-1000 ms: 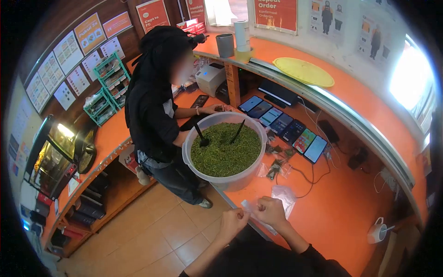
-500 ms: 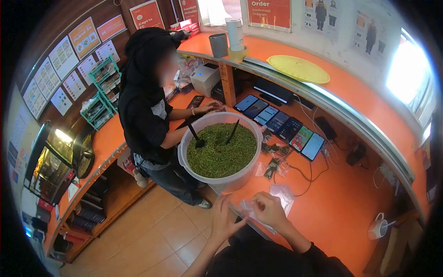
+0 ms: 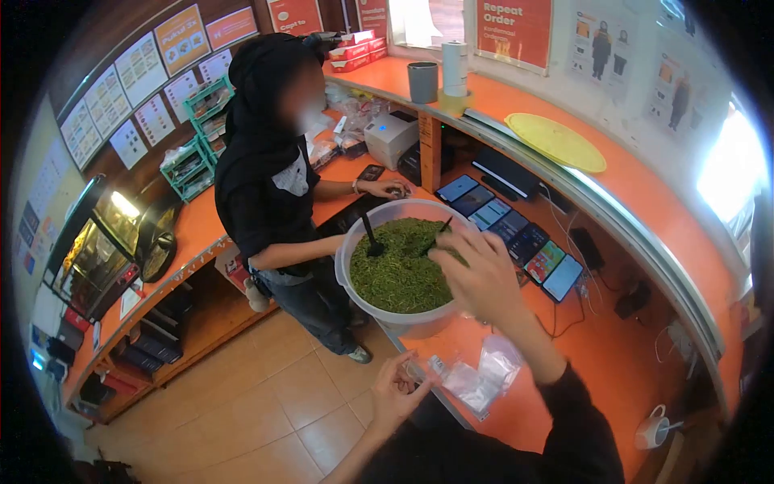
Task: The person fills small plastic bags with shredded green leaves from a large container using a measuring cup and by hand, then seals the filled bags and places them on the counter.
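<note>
Near the edge of the orange surface (image 3: 617, 363) stands a translucent plastic tub (image 3: 344, 278), upright and filled close to its rim with finely shredded green leaves (image 3: 399, 286). Two black utensils lean in the greens: the left spoon (image 3: 368, 232) has its dark bowl on top, while the right utensil (image 3: 447, 226) is partly covered by fingers.

The right hand (image 3: 480, 270) reaches over the tub's right rim, wrist above the surface, forearm slanting up from the lower right, fingers bent at that utensil's handle; whether they are closed on it, I cannot tell. The left hand (image 3: 395, 390) is low, just off the surface edge, palm turned inward, pinching a small clear plastic bag (image 3: 419, 367) between thumb and fingers.

More clear plastic bags (image 3: 476, 387) lie flat just beside it. Farther right, a white mug (image 3: 650, 431) holds a pale stick (image 3: 672, 425). Across the tub, a co-worker's near forearm (image 3: 294, 254) extends to its left side.
</note>
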Demonstrator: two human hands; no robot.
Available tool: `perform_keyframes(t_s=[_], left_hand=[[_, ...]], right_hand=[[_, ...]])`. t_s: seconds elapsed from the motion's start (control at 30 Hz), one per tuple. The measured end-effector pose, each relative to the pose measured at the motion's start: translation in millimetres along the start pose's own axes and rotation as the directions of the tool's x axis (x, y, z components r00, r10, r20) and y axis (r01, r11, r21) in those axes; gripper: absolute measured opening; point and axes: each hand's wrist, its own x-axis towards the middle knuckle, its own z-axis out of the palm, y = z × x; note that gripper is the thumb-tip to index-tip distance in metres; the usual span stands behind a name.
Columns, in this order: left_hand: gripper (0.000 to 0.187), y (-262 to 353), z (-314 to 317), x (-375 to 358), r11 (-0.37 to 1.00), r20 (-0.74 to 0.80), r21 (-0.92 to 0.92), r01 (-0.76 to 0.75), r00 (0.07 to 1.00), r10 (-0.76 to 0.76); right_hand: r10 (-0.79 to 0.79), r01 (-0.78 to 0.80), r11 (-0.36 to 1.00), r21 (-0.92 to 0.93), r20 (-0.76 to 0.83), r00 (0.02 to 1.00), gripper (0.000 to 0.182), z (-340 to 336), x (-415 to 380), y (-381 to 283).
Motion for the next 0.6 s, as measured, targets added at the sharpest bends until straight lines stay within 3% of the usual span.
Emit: perform_keyframes(t_s=[0.07,0.1,0.17,0.3,0.37,0.47,0.53,0.6], left_hand=[[0.061,2.4,-4.6,-1.5,0.986,0.083,-0.047,0.161,0.984,-0.156],[0.061,1.9,-5.3,-2.2,0.987,0.069,-0.047,0.154,0.986,-0.151],[0.062,0.0,-8.0,-4.4,0.943,0.050,-0.217,0.251,0.968,-0.246],[0.064,-9.2,-18.6,-3.6,0.848,0.053,-0.424,0.318,0.944,-0.327],[0.062,-36.3,-27.1,-6.5,0.954,0.018,-0.085,0.287,0.958,-0.287],[0.057,-40.5,-43.1,2.4,0.962,-0.074,-0.088,0.259,0.961,-0.265],[0.056,-53.1,-60.2,11.9,0.956,-0.154,-0.185,0.225,0.955,-0.255],[0.055,-50.5,-81.4,23.8,0.946,-0.302,-0.291,0.144,0.924,-0.234]], right_hand=[[-0.104,0.103,0.993,-0.051,0.002,0.995,0.021,29.2,17.6,28.6],[-0.182,0.198,0.975,-0.106,0.143,0.973,0.022,45.1,19.3,45.0],[-0.247,0.354,0.923,-0.152,0.470,0.847,0.029,61.5,25.7,62.3],[-0.274,0.396,0.910,-0.124,0.537,0.798,0.024,56.7,53.4,70.7],[-0.261,0.338,0.925,-0.172,0.358,0.897,0.015,50.9,69.4,75.3],[-0.375,0.414,0.909,-0.052,0.331,0.866,0.009,91.0,58.6,83.7],[-0.338,0.357,0.934,0.023,0.386,0.858,0.007,96.1,57.3,81.0],[-0.194,0.153,0.980,0.123,0.485,0.853,0.004,91.0,59.2,87.8]])
